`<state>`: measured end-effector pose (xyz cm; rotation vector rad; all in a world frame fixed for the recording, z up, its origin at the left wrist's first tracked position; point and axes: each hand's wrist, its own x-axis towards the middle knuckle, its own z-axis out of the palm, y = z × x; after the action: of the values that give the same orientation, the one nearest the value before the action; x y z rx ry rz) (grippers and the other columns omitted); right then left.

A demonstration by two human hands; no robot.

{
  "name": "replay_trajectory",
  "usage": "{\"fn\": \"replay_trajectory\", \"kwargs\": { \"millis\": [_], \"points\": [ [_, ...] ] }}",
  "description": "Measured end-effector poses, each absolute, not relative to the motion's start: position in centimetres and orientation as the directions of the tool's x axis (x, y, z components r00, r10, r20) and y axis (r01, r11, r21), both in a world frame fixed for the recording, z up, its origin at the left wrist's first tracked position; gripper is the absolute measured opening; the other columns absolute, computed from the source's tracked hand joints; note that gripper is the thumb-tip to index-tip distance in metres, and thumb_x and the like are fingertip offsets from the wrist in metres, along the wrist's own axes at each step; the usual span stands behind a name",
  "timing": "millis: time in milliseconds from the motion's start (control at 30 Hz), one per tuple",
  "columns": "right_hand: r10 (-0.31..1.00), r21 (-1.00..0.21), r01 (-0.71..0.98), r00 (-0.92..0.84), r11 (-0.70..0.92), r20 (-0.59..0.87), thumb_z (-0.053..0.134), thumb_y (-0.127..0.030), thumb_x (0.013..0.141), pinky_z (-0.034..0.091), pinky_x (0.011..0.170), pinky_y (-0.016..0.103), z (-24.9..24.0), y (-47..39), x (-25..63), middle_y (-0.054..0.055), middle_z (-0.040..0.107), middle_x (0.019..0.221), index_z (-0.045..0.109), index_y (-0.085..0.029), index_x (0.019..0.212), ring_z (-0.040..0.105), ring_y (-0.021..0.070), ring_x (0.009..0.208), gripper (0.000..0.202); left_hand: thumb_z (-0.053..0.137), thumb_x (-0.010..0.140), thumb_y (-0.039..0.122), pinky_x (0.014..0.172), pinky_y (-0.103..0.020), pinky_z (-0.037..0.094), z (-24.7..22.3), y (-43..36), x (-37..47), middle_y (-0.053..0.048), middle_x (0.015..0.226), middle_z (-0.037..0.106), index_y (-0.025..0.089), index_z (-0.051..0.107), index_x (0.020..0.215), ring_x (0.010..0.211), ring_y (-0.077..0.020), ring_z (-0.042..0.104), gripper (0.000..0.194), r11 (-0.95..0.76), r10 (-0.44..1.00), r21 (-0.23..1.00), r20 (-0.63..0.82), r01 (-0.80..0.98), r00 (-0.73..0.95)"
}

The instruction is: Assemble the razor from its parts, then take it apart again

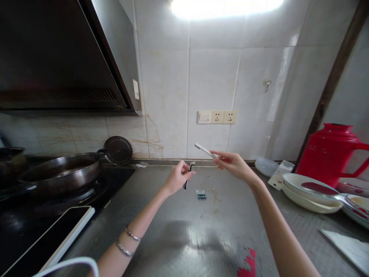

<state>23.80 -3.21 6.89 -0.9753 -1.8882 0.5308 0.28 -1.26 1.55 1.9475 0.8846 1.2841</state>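
Observation:
My left hand is closed, pinching a small black tool with a silvery angled top over the metal counter. Its exact kind I cannot make out. To its right, my right hand is closed on the end of a slim white stick-like tool, which points up and to the left. A gap separates the two held things. Below both hands, a small clear and teal packet lies flat on the counter.
At left, a steel pan sits on the black stove under a range hood. A white-edged phone-like device lies nearer. To the right stand stacked plates and a red thermos jug. Sockets are on the wall.

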Motion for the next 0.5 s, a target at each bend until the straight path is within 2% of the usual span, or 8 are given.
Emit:
{"fn": "replay_trajectory", "kwargs": {
  "millis": [100, 200, 300, 400, 500],
  "points": [
    [0.819, -0.78, 0.261, -0.267, 0.569, 0.508, 0.056, -0.041, 0.077, 0.043, 0.043, 0.022, 7.5, -4.3, 21.8, -0.005, 0.044, 0.061, 0.049, -0.02, 0.129, 0.041, 0.0072, 0.047, 0.056, 0.058, 0.076, 0.039, 0.046, -0.019, 0.038, 0.7, -0.6, 0.3, 0.003, 0.059, 0.059, 0.02, 0.037, 0.078, 0.045, -0.0086, 0.05, 0.028, -0.544, 0.82, 0.827, 0.487, 0.144, 0.301],
    [0.855, -0.858, 0.115, -0.224, 0.5, 0.468, 0.055, -0.04, 0.078, 0.03, 0.034, 0.017, 7.7, -5.2, 19.8, -0.007, 0.035, 0.059, 0.045, -0.024, 0.131, 0.031, 0.0049, 0.043, 0.056, 0.056, 0.077, 0.041, 0.045, -0.018, 0.037, -0.2, 0.1, 0.4, 0.007, 0.055, 0.053, 0.02, 0.038, 0.081, 0.045, -0.0072, 0.045, 0.029, -0.54, 0.826, 0.835, 0.504, 0.104, 0.252],
    [0.902, -0.92, -0.034, -0.186, 0.39, 0.39, 0.057, -0.039, 0.076, 0.019, 0.033, 0.014, 6.5, -5.3, 18.3, -0.007, 0.037, 0.061, 0.045, -0.027, 0.128, 0.026, 0.0029, 0.041, 0.055, 0.056, 0.075, 0.045, 0.04, -0.016, 0.033, -0.9, 1.0, 0.5, 0.008, 0.057, 0.045, 0.018, 0.045, 0.084, 0.044, -0.0059, 0.039, 0.03, -0.526, 0.846, 0.843, 0.505, 0.112, 0.168],
    [0.949, -0.952, -0.154, -0.135, 0.264, 0.285, 0.059, -0.039, 0.074, 0.015, 0.033, 0.013, 3.9, -4.6, 17.0, -0.007, 0.042, 0.061, 0.045, -0.026, 0.126, 0.024, 0.0018, 0.039, 0.056, 0.052, 0.076, 0.05, 0.038, -0.016, 0.026, -1.5, 1.7, 0.4, 0.007, 0.055, 0.04, 0.016, 0.052, 0.077, 0.042, -0.0045, 0.033, 0.034, -0.513, 0.858, 0.848, 0.505, 0.133, 0.093],
    [0.978, -0.961, -0.234, -0.108, 0.148, 0.177, 0.059, -0.038, 0.072, 0.012, 0.033, 0.012, 1.1, -3.9, 16.1, -0.008, 0.044, 0.059, 0.043, -0.025, 0.126, 0.023, 0.0014, 0.037, 0.058, 0.044, 0.079, 0.054, 0.034, -0.016, 0.019, -2.1, 2.2, 0.4, 0.008, 0.05, 0.033, 0.016, 0.051, 0.074, 0.036, -0.004, 0.026, 0.039, -0.41, 0.91, 0.912, 0.408, 0.015, 0.073]
  ]
}}
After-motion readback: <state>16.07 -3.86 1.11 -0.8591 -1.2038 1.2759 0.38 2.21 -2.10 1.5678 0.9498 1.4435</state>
